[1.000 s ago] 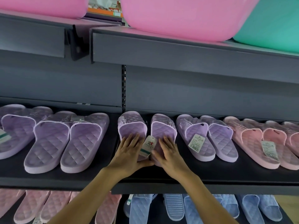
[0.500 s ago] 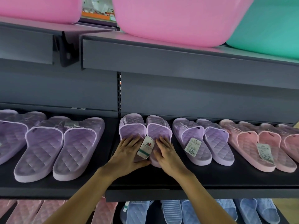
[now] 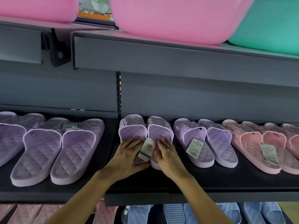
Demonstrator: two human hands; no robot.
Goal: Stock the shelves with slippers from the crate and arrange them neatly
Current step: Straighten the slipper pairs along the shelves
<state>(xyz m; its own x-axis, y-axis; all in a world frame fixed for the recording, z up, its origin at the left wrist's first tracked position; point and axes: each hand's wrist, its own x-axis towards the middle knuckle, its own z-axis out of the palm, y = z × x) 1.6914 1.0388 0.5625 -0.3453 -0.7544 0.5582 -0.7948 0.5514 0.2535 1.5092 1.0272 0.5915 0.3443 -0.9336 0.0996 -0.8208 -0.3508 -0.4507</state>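
1. Squaring up a lilac pair of slippers (image 3: 133, 127) looks to be the step in hand; the pair is lying on the dark shelf (image 3: 226, 180), toes to the back, sides touching.
2. Both hands are lying flat with straight fingers, gripping nothing; the left hand (image 3: 127, 156) is pressing one heel, the right hand (image 3: 168, 155) the other.
3. The next move is probably calling for a light, even nudge into line with the neighbouring pair (image 3: 205, 143).
4. The slippers are looking quilted and matte; a paper tag (image 3: 146, 150) is lying between the hands.

Left hand (image 3: 127, 155), right hand (image 3: 167, 156): both bare.
I saw both forearms (image 3: 84, 194) likewise uncovered down to the frame's lower edge.
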